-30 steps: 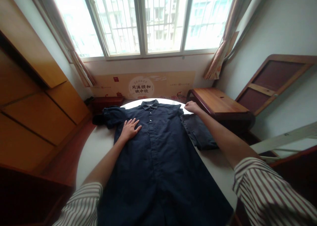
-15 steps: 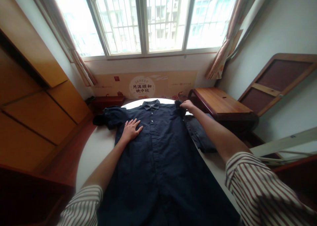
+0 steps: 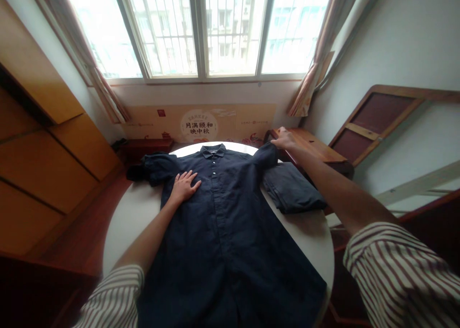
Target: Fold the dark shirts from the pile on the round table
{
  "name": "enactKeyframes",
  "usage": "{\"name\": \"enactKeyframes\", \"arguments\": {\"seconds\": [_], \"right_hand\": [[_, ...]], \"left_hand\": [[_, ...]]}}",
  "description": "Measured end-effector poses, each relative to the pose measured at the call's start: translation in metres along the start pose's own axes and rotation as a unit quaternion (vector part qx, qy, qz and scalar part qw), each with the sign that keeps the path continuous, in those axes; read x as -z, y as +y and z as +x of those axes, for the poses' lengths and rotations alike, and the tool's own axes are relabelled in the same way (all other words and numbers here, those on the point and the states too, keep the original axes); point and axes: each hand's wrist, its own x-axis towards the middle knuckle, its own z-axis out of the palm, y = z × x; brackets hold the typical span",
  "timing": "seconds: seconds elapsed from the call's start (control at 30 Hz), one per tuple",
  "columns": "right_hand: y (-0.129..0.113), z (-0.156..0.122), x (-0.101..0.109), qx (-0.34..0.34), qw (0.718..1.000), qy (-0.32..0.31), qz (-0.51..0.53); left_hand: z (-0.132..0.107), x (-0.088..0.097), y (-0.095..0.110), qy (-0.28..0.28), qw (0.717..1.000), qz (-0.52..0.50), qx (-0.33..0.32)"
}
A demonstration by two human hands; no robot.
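Note:
A dark navy button-front shirt (image 3: 219, 213) lies spread face up, its collar at the far end. My left hand (image 3: 184, 186) rests flat on the chest, fingers spread. Out to the right, my right hand (image 3: 282, 140) is closed on the end of the shirt's sleeve, drawing it outward. The opposite sleeve (image 3: 158, 167) lies bunched at the left. Beside the shirt on the right is a folded dark grey garment (image 3: 293, 189).
The shirt lies on a round white table (image 3: 125, 227). A wooden side table (image 3: 316, 146) stands behind at the right, yellow-brown cabinets (image 3: 32, 184) at the left. A barred window (image 3: 201, 31) is ahead, above a printed banner (image 3: 230, 119).
My right hand has moved outward with the sleeve, which is now stretched farther to the right. My left hand stays flat on the chest. The view has shifted slightly right.

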Motion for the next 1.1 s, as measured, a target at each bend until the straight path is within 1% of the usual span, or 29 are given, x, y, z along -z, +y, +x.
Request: {"name": "enactKeyframes", "arguments": {"seconds": [0.07,0.13,0.17,0.23,0.27,0.3,0.33,0.4,0.43,0.5,0.53,0.6,0.7,0.83,0.9,0.97,1.0,1.03,1.1], "right_hand": [[0.003,-0.028,0.008,0.015,1.0,-0.004,-0.018],[0.009,-0.07,0.014,0.061,0.997,-0.041,-0.033],[0.013,-0.096,0.016,0.095,0.992,-0.071,-0.039],[0.026,-0.153,0.018,0.136,0.978,-0.148,-0.051],[0.034,-0.183,0.018,0.137,0.971,-0.187,-0.059],[0.042,-0.212,0.016,0.122,0.968,-0.209,-0.069],[0.049,-0.239,0.013,0.108,0.969,-0.208,-0.073],[0.06,-0.286,0.006,0.09,0.978,-0.162,-0.091],[0.063,-0.304,0.002,0.085,0.983,-0.132,-0.097],[0.062,-0.331,-0.004,0.068,0.988,-0.092,-0.105],[0.06,-0.34,-0.006,0.056,0.989,-0.088,-0.106],[0.054,-0.351,-0.007,0.034,0.989,-0.107,-0.099],[0.051,-0.362,-0.003,0.01,0.985,-0.155,-0.077],[0.063,-0.374,0.01,-0.048,0.978,-0.186,-0.08],[0.069,-0.372,0.019,-0.064,0.974,-0.208,-0.067],[0.068,-0.357,0.028,-0.06,0.973,-0.219,-0.05],[0.066,-0.344,0.033,-0.048,0.976,-0.208,-0.043],[0.061,-0.327,0.037,-0.031,0.981,-0.187,-0.036],[0.049,-0.281,0.044,0.014,0.992,-0.123,-0.013]], "left_hand": [[0.0,0.0,0.0,0.0,1.0,-0.002,0.0],[0.0,0.001,0.001,0.001,1.0,-0.003,-0.002],[0.0,0.001,0.001,0.002,1.0,-0.003,-0.003],[0.0,0.002,0.001,0.003,1.0,-0.002,-0.006],[0.0,0.002,0.001,0.003,1.0,-0.002,-0.007],[0.0,0.002,0.002,0.003,1.0,-0.001,-0.007],[0.0,0.002,0.001,0.003,1.0,0.0,-0.006],[0.0,0.001,0.001,0.001,1.0,0.001,-0.003],[0.0,0.001,0.0,0.0,1.0,0.001,-0.002],[0.0,0.0,-0.001,-0.002,1.0,0.002,-0.002],[0.0,0.0,-0.001,-0.002,1.0,0.003,-0.002],[0.0,0.0,-0.001,-0.003,1.0,0.004,-0.004],[-0.001,0.003,-0.001,-0.008,1.0,0.004,-0.001],[-0.001,0.004,-0.001,-0.007,1.0,0.001,-0.002],[0.0,0.003,-0.001,-0.002,1.0,0.003,-0.004],[0.0,0.002,-0.001,0.0,1.0,0.003,-0.004],[0.0,0.001,-0.001,0.0,1.0,0.003,-0.004],[0.0,0.001,-0.001,0.0,1.0,0.002,-0.005],[0.0,0.001,-0.001,0.002,1.0,0.001,-0.005]]}}
